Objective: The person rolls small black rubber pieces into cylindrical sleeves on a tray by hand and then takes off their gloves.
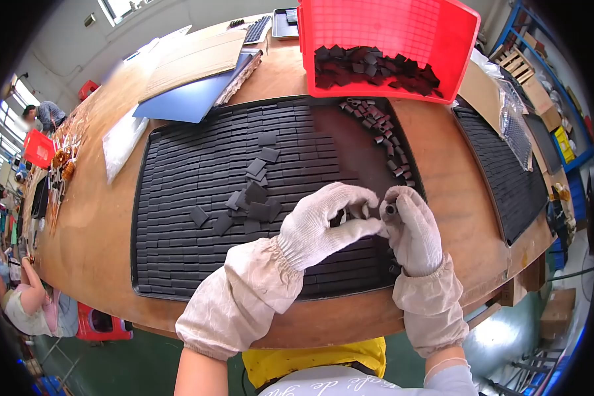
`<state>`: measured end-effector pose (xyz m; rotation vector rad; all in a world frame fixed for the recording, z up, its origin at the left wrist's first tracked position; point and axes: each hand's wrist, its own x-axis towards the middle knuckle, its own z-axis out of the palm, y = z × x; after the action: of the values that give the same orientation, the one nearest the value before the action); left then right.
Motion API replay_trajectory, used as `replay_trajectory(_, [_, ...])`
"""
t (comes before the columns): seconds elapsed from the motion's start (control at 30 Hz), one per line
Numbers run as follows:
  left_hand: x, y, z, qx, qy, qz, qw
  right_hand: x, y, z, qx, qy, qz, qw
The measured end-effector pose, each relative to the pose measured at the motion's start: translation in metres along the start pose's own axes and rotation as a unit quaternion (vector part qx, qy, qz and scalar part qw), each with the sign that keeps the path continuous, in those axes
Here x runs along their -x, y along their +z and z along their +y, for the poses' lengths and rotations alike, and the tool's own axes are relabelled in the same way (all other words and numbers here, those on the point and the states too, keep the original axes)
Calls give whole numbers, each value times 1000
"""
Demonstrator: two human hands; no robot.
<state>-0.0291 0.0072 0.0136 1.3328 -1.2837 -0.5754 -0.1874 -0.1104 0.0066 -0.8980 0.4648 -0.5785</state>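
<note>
Both my hands wear white knit gloves with pale sleeve covers and meet over the right part of a black tray (402, 125). My left hand (327, 221) is closed, its fingertips close to the right hand; something dark shows inside its curled fingers, too hidden to name. My right hand (412, 228) pinches a small dark tube (391, 209). Rows of flat black pieces (198, 165) fill most of the tray. Loose black squares (254, 191) lie on top of them. Several short dark tubes (376, 122) line the tray's right side.
A red bin (389, 33) with black squares tips toward me behind the tray. Cardboard (191, 66) and a blue sheet (178, 105) lie at the back left. Another filled black tray (501, 171) sits on the right of the wooden table (92, 257). Other people are at the far left.
</note>
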Motion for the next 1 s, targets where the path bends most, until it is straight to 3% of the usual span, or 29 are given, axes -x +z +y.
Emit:
replay_trajectory(0.13, [-1, -1, -3, -57, 11, 8, 998, 1, 3, 0, 20, 3, 15, 1000])
replay_trajectory(0.23, [-1, 1, -2, -111, 37, 39, 992, 3, 6, -1, 32, -50, 17, 998])
replay_trajectory(0.3, [-1, 1, -2, -129, 40, 40, 990, 6, 7, -3, 133, -99, 18, 986])
replay_trajectory(0.4, [1, 0, -4, -178, 50, 43, 982, 9, 8, -7, 245, -83, 26, 966])
replay_trajectory(0.63, [1, 4, -6, -274, 63, 61, 958, 8, 10, -7, 307, -108, 0, 946])
replay_trajectory(0.73, [0, 2, -3, -325, 69, 34, 943, 8, 11, -7, 294, -44, 11, 955])
replay_trajectory(0.83, [0, 2, -6, -344, 114, 27, 932, 6, 5, -1, 331, -79, 3, 940])
replay_trajectory(0.9, [0, 2, -8, -362, 130, 21, 923, 4, 2, -2, 434, -128, -5, 892])
replay_trajectory(1.0, [0, 4, -8, -396, 167, 27, 903, 4, 3, 1, 424, -146, 3, 894])
